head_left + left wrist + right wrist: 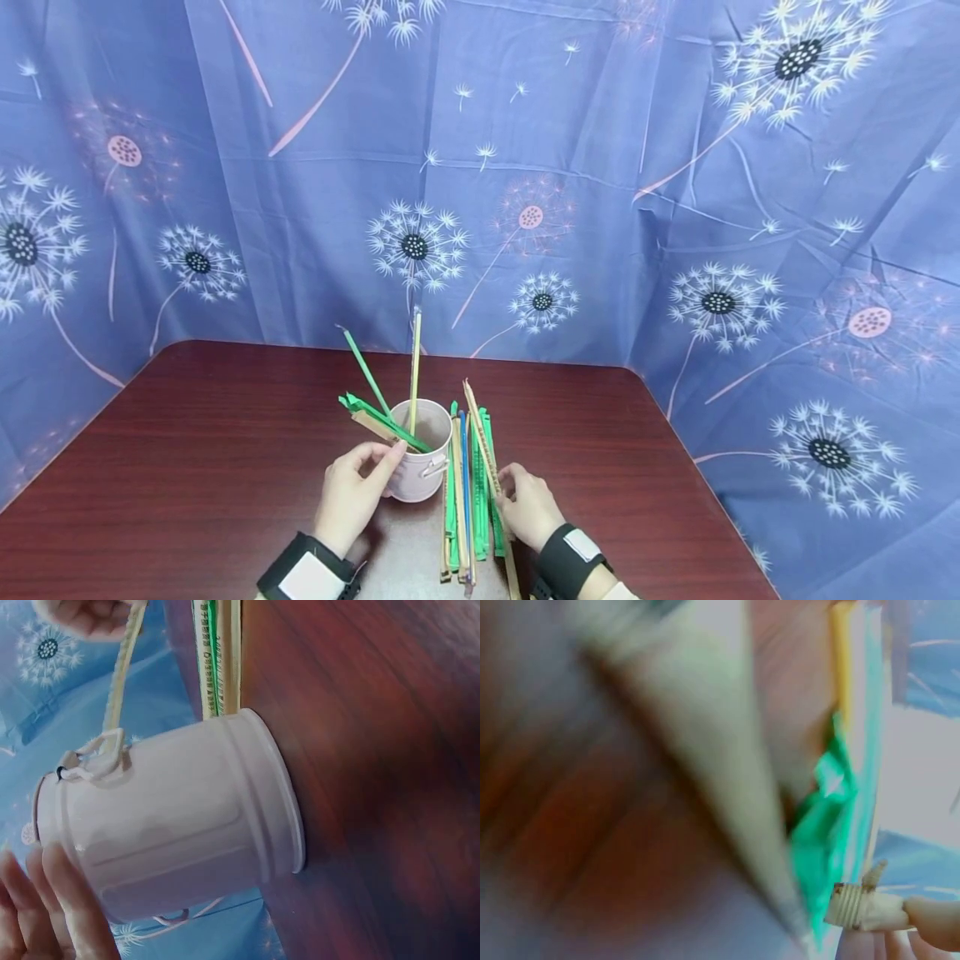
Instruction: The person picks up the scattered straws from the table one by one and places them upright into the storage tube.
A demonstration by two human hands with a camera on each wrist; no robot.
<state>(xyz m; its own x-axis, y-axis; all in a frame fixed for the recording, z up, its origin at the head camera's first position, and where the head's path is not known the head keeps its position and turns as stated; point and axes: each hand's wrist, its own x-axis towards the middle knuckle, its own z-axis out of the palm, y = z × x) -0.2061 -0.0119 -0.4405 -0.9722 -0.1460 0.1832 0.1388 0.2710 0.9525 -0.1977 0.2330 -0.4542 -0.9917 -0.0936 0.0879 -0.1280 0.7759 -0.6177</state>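
A small pale bucket (418,479) with a side handle stands upright on the table. My left hand (352,492) holds it near the rim, thumb over the edge; its fingers (67,900) lie along the outside in the left wrist view. A green straw (363,367), a yellow straw (415,375) and green and brown wrapped straws stick out of the bucket. My right hand (528,504) pinches a long beige paper-wrapped straw (483,442), tilted over the pile. In the right wrist view, a ribbed beige end (847,906) shows at the fingertips.
Right of the bucket lies a row of several wrapped straws, with green wrappers (480,500), brown paper ones and a blue straw (466,467). The dark wooden table (225,450) is backed by a blue dandelion-print cloth (315,233).
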